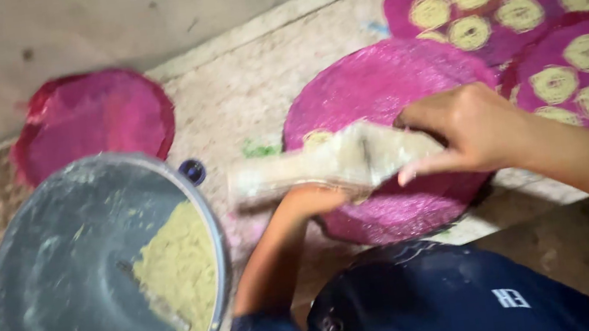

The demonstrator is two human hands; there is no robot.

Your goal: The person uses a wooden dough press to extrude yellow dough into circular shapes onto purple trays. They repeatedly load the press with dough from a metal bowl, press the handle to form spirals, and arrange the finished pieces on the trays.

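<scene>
From my seat the head view reads soft and warm, lit evenly from above with no hard glare. Motion blur smears the whole frame; the dough press (332, 164) at centre is streaked, and my right hand (466, 133) on it has fuzzy edges. The metal bowl (63, 291) at lower left shows a dull sheen. A dim shadow sits under the pink mat (375, 88), lower right.

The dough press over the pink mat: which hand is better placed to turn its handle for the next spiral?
Probably the right hand. It already grips the far end of the dough press from above, over the pink mat. The left hand supports the press from underneath.
</scene>
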